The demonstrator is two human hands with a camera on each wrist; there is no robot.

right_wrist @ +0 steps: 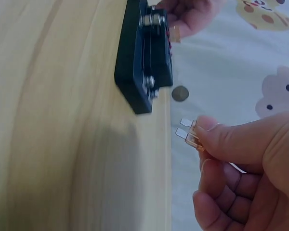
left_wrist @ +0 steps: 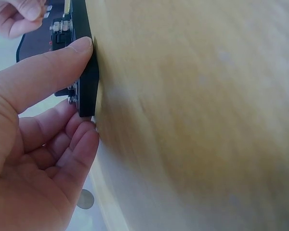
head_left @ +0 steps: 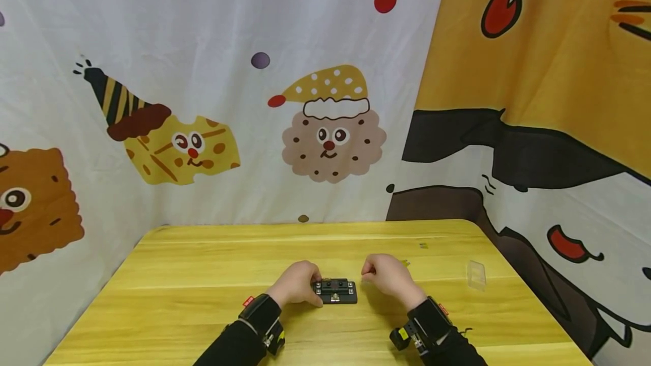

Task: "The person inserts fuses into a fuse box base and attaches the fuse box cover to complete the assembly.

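Observation:
On the table lies a black fuse block (head_left: 337, 291) with metal screw terminals. My left hand (head_left: 297, 285) grips its left end, the thumb on the near edge and the fingers behind, as the left wrist view shows. Between thumb and forefinger, my right hand (head_left: 389, 277) pinches a clear orange blade fuse (right_wrist: 194, 136), its two metal prongs pointing toward the block. The fuse is apart from the block, a short way to its right. An orange translucent piece (right_wrist: 176, 34) shows by the block near the left hand; whether it sits in a slot I cannot tell.
A clear plastic box (head_left: 476, 275) stands at the right on the wooden table (head_left: 203, 287). Small pieces (head_left: 424, 245) lie toward the back, and a yellowish piece (head_left: 405, 263) shows just behind the right hand. Printed curtains (head_left: 213, 33) hang behind and beside the table.

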